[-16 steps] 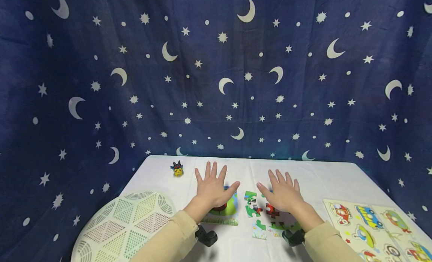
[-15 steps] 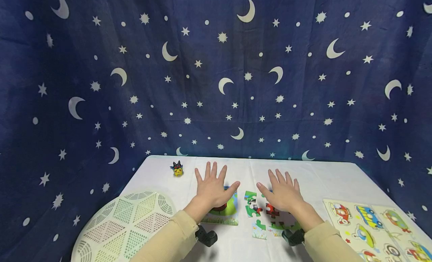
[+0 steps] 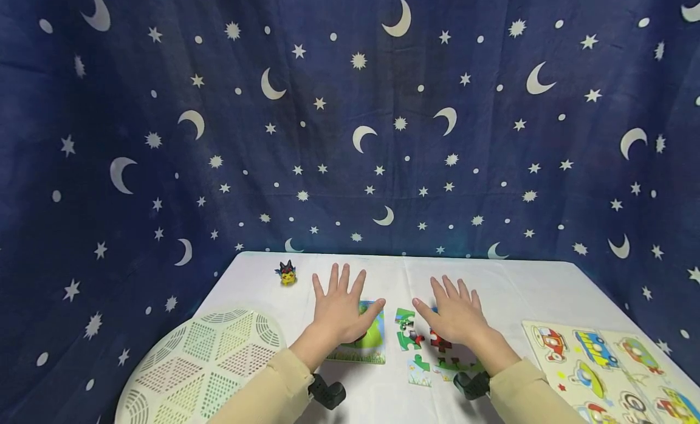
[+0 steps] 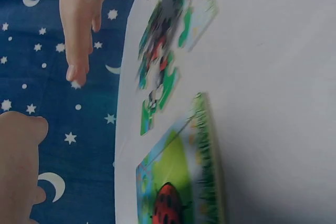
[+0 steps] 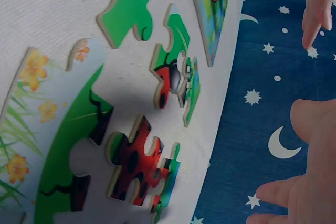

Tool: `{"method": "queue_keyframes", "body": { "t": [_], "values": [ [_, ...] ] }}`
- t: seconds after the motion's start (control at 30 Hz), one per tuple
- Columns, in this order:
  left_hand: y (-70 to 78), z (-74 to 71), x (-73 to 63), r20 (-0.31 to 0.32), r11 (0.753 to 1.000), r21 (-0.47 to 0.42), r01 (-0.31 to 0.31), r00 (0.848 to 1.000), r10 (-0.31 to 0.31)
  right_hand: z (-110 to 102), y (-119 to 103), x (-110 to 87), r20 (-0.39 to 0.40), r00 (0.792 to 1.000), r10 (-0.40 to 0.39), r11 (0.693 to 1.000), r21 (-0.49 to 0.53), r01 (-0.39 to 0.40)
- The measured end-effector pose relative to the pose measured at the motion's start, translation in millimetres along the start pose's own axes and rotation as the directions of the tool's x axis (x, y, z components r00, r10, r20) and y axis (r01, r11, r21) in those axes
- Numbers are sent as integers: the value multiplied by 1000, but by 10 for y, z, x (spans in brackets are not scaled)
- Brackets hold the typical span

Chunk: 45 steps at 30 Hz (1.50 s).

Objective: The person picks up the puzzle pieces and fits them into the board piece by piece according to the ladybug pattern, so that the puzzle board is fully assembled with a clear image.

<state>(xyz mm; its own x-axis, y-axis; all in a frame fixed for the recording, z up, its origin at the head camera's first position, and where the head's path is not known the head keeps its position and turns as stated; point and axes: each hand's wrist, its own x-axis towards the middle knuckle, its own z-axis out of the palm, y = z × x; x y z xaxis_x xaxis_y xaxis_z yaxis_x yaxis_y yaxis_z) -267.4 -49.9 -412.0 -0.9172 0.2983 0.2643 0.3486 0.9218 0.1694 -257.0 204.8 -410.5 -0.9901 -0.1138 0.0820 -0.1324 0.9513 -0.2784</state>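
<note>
In the head view my left hand [image 3: 339, 314] hovers with spread fingers over a ladybug picture board [image 3: 374, 342] and holds nothing. It hides part of that board; the red ladybug shows in the left wrist view on the board [image 4: 176, 163]. My right hand [image 3: 456, 318], fingers also spread, is above loose jigsaw pieces [image 3: 409, 340] and covers some of them. Seen from the right wrist, a red jigsaw piece with black spots [image 5: 131, 163] lies on the white cloth, apart from a green piece with yellow flowers [image 5: 58, 145]. Neither hand touches a piece.
A pale round lid-like thing with coloured perforations [image 3: 202, 369] stands at the left. At the right lies a wooden picture puzzle board [image 3: 601, 366] with vehicles. A small yellow and black figurine [image 3: 286, 273] stands at the back left, before a dark blue curtain [image 3: 328, 138].
Both hands have shifted slightly to the left, their fingers still spread. The head view has also turned a little. The boards, pieces and figurine look unmoved on the table.
</note>
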Motion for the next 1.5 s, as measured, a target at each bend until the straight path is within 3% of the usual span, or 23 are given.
{"method": "queue_keyframes", "body": {
  "t": [0.17,0.37,0.57,0.77,0.9,1.0,1.17,1.33,1.5],
  "values": [
    [-45,83,-239,-2,997,-82,-9,1000,9,24,28,39,5,999,-48,999,22,48],
    [-137,306,-622,-5,983,-182,26,1000,-27,121,58,101,55,993,-104,992,74,100],
    [-223,424,-896,-32,974,-216,61,997,-70,262,11,187,65,994,-93,980,184,80],
    [-316,476,-978,-51,969,-237,66,995,-80,307,-84,301,96,994,-59,983,180,40],
    [-353,534,-1000,-45,969,-237,63,996,-75,307,-151,376,138,990,-32,993,117,16],
    [-347,568,-981,-79,967,-250,54,994,-76,308,-160,421,155,988,-18,996,88,4],
    [-320,553,-973,-119,963,-258,80,986,-114,306,-159,453,175,984,-22,991,135,-2],
    [-317,531,-972,-78,969,-207,134,985,-153,301,-151,479,177,984,-33,983,183,0],
    [-344,490,-1004,-60,976,-169,140,987,-152,332,-178,477,165,986,-12,975,219,-25]
  ]
}}
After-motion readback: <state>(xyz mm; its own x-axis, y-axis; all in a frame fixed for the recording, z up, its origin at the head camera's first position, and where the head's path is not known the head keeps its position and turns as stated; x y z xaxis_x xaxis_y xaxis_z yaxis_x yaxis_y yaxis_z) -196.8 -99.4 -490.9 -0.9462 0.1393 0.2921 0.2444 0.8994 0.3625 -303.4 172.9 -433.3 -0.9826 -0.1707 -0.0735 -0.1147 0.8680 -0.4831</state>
